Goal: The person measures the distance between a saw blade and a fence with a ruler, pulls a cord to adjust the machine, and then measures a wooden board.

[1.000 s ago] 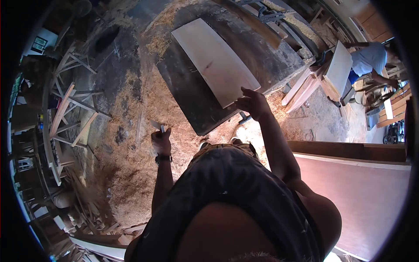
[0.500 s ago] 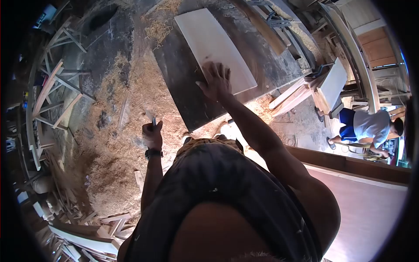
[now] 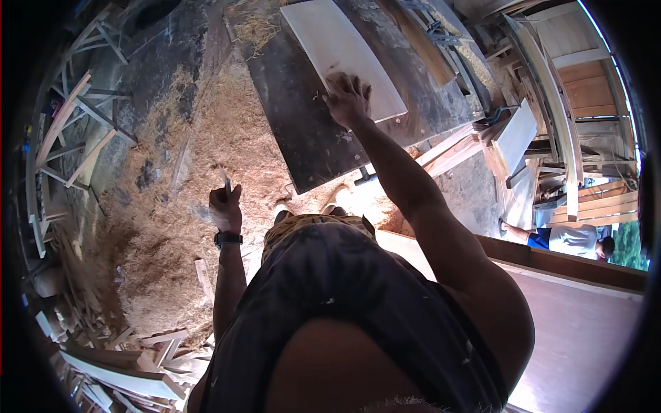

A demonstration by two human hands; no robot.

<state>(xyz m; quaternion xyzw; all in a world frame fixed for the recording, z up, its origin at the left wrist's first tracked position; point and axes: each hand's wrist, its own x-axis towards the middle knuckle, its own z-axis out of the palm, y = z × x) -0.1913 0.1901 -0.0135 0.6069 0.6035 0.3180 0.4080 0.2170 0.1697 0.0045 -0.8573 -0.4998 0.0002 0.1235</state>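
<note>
My right hand (image 3: 350,102) lies with fingers spread on a pale wooden board (image 3: 344,48), near its close end. Beneath the board is a dark worktable (image 3: 303,138), its near corner pointing toward me. My left hand (image 3: 226,208) is held out over the shavings-covered floor, away from the table. Its fingers are closed round a slim pencil-like object (image 3: 226,182) that sticks up past the thumb; its exact kind is too small to tell. A dark watch (image 3: 228,238) is on my left wrist.
Wood shavings (image 3: 255,151) cover the floor. Wooden frames (image 3: 89,131) stand at left, and scrap wood (image 3: 131,375) is piled lower left. Planks (image 3: 451,148) lean by the table's right side. A large flat panel (image 3: 578,337) is at lower right. Another person (image 3: 571,241) bends over at far right.
The view has shifted, so the board and table sit slightly higher. My right hand stays flat on the board, and my left hand keeps its grip. The other person appears lower in view.
</note>
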